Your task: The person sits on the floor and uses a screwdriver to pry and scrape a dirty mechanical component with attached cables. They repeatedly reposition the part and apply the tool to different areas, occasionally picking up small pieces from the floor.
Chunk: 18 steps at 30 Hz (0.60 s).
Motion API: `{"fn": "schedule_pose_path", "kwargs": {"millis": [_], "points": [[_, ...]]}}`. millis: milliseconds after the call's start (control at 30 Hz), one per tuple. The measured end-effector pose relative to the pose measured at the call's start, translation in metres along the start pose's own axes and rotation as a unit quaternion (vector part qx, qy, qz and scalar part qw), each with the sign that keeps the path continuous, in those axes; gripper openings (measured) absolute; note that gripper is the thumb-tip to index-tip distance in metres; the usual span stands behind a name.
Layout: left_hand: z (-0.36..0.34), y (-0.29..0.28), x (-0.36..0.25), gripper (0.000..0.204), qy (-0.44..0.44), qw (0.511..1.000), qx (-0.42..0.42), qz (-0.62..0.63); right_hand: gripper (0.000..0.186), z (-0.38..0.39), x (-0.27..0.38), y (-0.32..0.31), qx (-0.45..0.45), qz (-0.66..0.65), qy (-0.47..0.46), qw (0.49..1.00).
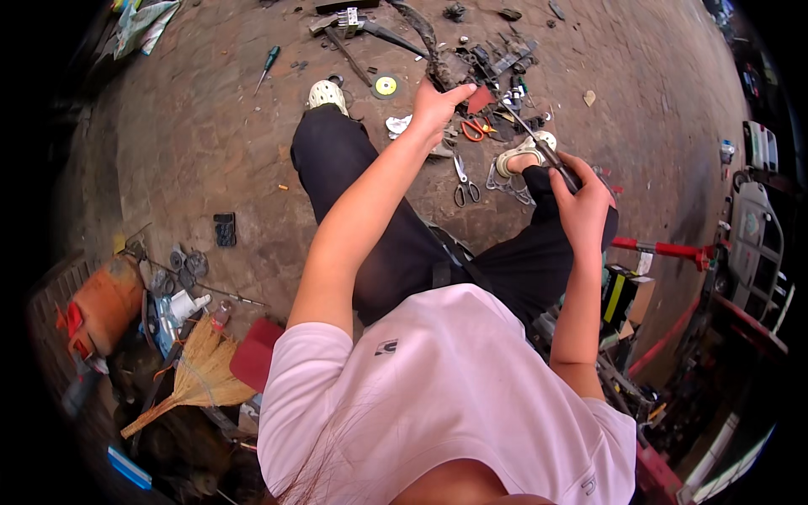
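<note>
Near the top centre, my left hand (435,111) is closed on a grimy, dark part (448,69) with a long crooked strip rising from it. In my right hand (581,198) is a dark-handled tool (551,156), whose long thin shaft points up-left toward that part. Loose dark pieces and a red flat piece (480,100) lie around the part. Below them are orange-handled pliers (473,130) and black-handled scissors (465,185). A hammer (341,46), a yellow-green disc (385,86) and a screwdriver (268,67) lie farther left.
At the lower left are an orange canister (105,307), a straw broom (202,362) and assorted clutter. A red metal jack-like frame (673,251) and boxes (627,307) stand on the right, with a silver vehicle (753,244) at the edge. My legs are spread over the paved floor (194,126).
</note>
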<state>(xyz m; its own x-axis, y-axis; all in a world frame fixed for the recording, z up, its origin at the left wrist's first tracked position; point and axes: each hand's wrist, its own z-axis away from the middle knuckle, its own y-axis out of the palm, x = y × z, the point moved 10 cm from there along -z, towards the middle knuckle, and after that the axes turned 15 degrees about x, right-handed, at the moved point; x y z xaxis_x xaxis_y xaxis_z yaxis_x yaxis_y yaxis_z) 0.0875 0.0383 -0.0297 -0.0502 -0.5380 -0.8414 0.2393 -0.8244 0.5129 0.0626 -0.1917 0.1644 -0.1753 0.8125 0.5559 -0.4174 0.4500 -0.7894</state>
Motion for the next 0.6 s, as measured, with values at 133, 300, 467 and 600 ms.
{"fn": "schedule_pose_path", "kwargs": {"millis": [133,300,467,600], "points": [[0.0,-0.003,0.006,0.052,-0.006,1.0,-0.015,-0.005,0.027,0.004,0.008,-0.002,-0.004,0.027,-0.003,1.0],[0.003,-0.001,0.001,0.052,-0.012,1.0,-0.016,0.019,0.027,0.004,0.011,-0.003,-0.012,0.05,-0.023,0.998],[0.005,-0.007,0.008,0.054,-0.008,1.0,-0.015,0.02,0.027,0.005,0.015,-0.002,-0.032,0.034,-0.043,0.998],[0.008,-0.005,0.002,0.055,-0.014,1.0,-0.018,0.011,0.027,0.004,0.016,-0.001,-0.03,0.043,-0.05,0.997]]}}
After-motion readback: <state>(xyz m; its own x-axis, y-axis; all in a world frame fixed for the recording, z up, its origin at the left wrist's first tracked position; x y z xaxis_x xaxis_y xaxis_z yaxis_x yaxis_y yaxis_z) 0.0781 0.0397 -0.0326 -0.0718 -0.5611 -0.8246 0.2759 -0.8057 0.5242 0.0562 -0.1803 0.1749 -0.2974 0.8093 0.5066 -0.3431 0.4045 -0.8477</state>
